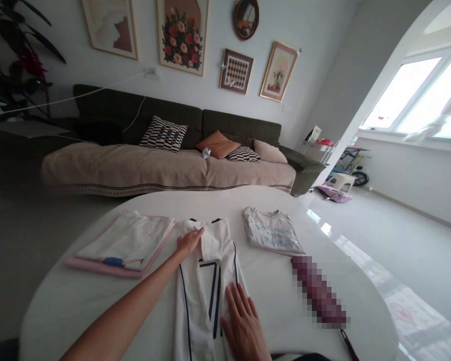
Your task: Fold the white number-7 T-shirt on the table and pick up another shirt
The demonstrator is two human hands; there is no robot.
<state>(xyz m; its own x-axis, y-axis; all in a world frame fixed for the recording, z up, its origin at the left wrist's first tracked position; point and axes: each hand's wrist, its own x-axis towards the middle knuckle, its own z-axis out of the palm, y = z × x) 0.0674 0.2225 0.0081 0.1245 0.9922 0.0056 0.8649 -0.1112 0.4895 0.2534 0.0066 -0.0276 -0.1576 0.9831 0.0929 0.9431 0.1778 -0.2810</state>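
Observation:
A white jersey (206,281) with dark blue trim and a number lies lengthwise on the white round table (270,286), folded into a narrow strip. My left hand (189,242) reaches far forward and pinches a fold of the jersey near its collar. My right hand (242,323) lies flat, fingers spread, on the jersey's near right edge. A folded white and pink garment (126,244) sits to the left. To the right is a folded grey T-shirt (272,231) with light blue print.
A blurred dark pink long object (317,291) lies on the table's right side. Beyond the table stands a dark green sofa (165,150) with cushions and a beige throw. Pictures hang on the wall; a plant stands at far left, windows at right.

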